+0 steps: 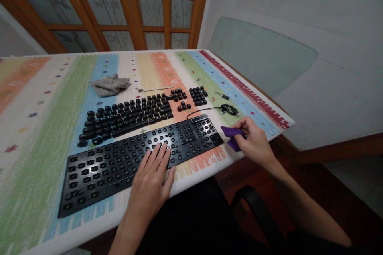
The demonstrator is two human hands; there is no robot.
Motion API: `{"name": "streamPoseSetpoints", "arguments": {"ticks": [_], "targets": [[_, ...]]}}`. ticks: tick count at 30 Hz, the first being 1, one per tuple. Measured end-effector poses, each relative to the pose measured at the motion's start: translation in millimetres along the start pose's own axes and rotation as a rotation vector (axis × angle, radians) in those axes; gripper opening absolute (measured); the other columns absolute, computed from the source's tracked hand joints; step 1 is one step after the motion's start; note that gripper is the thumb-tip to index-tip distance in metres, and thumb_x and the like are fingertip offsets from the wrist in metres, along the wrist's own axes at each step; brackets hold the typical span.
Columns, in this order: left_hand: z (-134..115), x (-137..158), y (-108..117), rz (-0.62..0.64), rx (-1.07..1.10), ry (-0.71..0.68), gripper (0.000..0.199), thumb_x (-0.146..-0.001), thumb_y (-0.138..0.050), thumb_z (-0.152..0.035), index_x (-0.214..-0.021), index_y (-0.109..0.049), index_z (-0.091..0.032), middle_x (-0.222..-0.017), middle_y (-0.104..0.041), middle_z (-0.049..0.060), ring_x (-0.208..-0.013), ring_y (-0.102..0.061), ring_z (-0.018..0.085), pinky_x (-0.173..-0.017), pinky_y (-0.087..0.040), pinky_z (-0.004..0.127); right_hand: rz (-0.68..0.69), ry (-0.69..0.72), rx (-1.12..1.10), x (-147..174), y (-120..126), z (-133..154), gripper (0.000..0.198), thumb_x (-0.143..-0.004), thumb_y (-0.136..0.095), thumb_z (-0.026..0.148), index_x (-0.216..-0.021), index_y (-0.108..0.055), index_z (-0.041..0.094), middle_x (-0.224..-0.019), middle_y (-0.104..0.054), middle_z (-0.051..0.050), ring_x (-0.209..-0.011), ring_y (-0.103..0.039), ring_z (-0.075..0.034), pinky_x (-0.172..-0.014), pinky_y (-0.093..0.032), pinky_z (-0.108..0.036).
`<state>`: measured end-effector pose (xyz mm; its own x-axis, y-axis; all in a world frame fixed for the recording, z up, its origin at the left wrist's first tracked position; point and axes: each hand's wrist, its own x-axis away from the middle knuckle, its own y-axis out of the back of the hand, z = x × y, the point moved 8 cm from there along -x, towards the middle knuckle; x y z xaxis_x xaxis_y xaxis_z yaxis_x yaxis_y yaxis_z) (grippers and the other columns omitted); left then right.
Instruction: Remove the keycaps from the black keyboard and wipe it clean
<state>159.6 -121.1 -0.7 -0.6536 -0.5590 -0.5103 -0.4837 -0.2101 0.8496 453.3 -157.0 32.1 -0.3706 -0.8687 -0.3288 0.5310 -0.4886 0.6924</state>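
Note:
A black keyboard base (125, 155) with its keycaps off lies along the table's near edge, its switches bare. My left hand (152, 175) rests flat on its front middle part, fingers stretched out. Just past the base's right end, my right hand (253, 139) pinches a purple cloth (231, 133) above the table's edge. Behind the base, loose black keycaps (128, 113) are laid out in keyboard order, with smaller groups of keycaps (198, 95) to the right. The keyboard's coiled cable (229, 108) lies beyond the base's right end.
A crumpled grey cloth (110, 85) and a thin brush (155, 89) lie behind the keycaps. A small black-ended tool (225, 97) is at the right. Striped cloth covers the table (38, 127). A chair armrest (254, 207) stands below the edge, a wall (329, 67) at the right.

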Motion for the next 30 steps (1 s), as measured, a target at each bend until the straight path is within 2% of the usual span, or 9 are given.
{"name": "streamPoseSetpoints", "arguments": {"ticks": [2, 4, 8, 10, 16, 19, 21, 25, 30], "targets": [[0.3, -0.2, 0.1, -0.002, 0.002, 0.002, 0.046, -0.097, -0.051, -0.023, -0.141, -0.049, -0.009, -0.144, -0.055, 0.016, -0.136, -0.050, 0.031, -0.114, -0.040, 0.051, -0.162, 0.037, -0.033, -0.1, 7.4, 1.0, 0.023, -0.074, -0.056, 0.009, -0.090, -0.048, 0.024, -0.089, -0.068, -0.004, -0.080, -0.067, -0.022, -0.073, -0.053, -0.035], [0.3, -0.2, 0.1, -0.004, 0.007, 0.000, 0.048, -0.096, -0.052, -0.023, -0.142, -0.048, -0.009, -0.144, -0.055, 0.016, -0.137, -0.050, 0.032, -0.114, -0.040, 0.052, -0.197, 0.128, 0.008, 2.3, 2.2, 8.7, 0.022, -0.076, -0.056, 0.008, -0.091, -0.049, 0.023, -0.090, -0.069, -0.006, -0.083, -0.068, -0.023, -0.077, -0.053, -0.037], [0.7, 0.3, 0.1, -0.012, 0.019, 0.006, 0.052, -0.096, -0.052, -0.024, -0.147, -0.044, -0.013, -0.144, -0.056, 0.015, -0.136, -0.050, 0.031, -0.114, -0.041, 0.051, -0.004, 0.407, 0.191, 14.2, -26.7, 31.9, 0.022, -0.077, -0.050, 0.003, -0.087, -0.054, 0.022, -0.081, -0.067, -0.005, -0.078, -0.064, -0.023, -0.070, -0.051, -0.035], [0.5, 0.3, -0.4, -0.006, 0.008, 0.004, 0.053, -0.097, -0.051, -0.025, -0.148, -0.043, -0.014, -0.144, -0.056, 0.015, -0.136, -0.050, 0.031, -0.114, -0.040, 0.052, 0.059, 0.479, 0.227, 22.0, -33.0, 36.2, 0.026, -0.075, -0.047, 0.000, -0.086, -0.054, 0.022, -0.080, -0.066, -0.006, -0.079, -0.063, -0.024, -0.070, -0.050, -0.034], [-0.8, -0.6, 0.5, -0.008, -0.016, -0.006, 0.046, -0.098, -0.050, -0.023, -0.142, -0.048, -0.010, -0.143, -0.056, 0.016, -0.136, -0.051, 0.030, -0.114, -0.040, 0.051, 0.055, 0.300, 0.250, 30.9, -18.7, 21.2, 0.018, -0.076, -0.052, 0.006, -0.083, -0.054, 0.022, -0.077, -0.065, -0.004, -0.070, -0.062, -0.021, -0.064, -0.047, -0.032], [-0.3, -0.4, -0.3, -0.003, -0.017, -0.010, 0.045, -0.097, -0.051, -0.024, -0.140, -0.050, -0.008, -0.143, -0.057, 0.017, -0.136, -0.050, 0.031, -0.115, -0.038, 0.050, 0.137, 0.273, 0.201, 32.0, -13.2, 19.5, 0.017, -0.075, -0.052, 0.007, -0.081, -0.055, 0.022, -0.077, -0.066, -0.003, -0.068, -0.062, -0.020, -0.063, -0.047, -0.030], [0.4, 0.1, -1.0, -0.003, -0.018, -0.010, 0.045, -0.097, -0.051, -0.025, -0.139, -0.050, -0.008, -0.143, -0.056, 0.016, -0.137, -0.049, 0.030, -0.116, -0.037, 0.050, 0.141, 0.276, 0.171, 30.3, -7.6, 19.9, 0.019, -0.074, -0.053, 0.006, -0.081, -0.056, 0.023, -0.076, -0.066, -0.002, -0.067, -0.063, -0.019, -0.064, -0.048, -0.030], [0.6, 0.4, -2.1, 0.005, -0.020, -0.012, 0.046, -0.098, -0.051, -0.025, -0.140, -0.049, -0.008, -0.144, -0.056, 0.016, -0.138, -0.048, 0.030, -0.116, -0.038, 0.050, -0.066, 0.311, 0.210, 26.2, 4.6, 21.9, 0.019, -0.078, -0.056, 0.006, -0.088, -0.057, 0.023, -0.084, -0.069, -0.005, -0.079, -0.066, -0.023, -0.072, -0.051, -0.034], [-0.5, -0.6, -0.5, 0.003, -0.022, -0.009, 0.045, -0.098, -0.050, -0.025, -0.141, -0.048, -0.008, -0.143, -0.057, 0.016, -0.137, -0.049, 0.030, -0.114, -0.040, 0.050, 0.031, 0.490, 0.350, 34.5, -26.0, 38.1, 0.030, -0.073, -0.047, -0.004, -0.087, -0.055, 0.021, -0.078, -0.065, -0.007, -0.079, -0.060, -0.025, -0.069, -0.049, -0.035]]}}
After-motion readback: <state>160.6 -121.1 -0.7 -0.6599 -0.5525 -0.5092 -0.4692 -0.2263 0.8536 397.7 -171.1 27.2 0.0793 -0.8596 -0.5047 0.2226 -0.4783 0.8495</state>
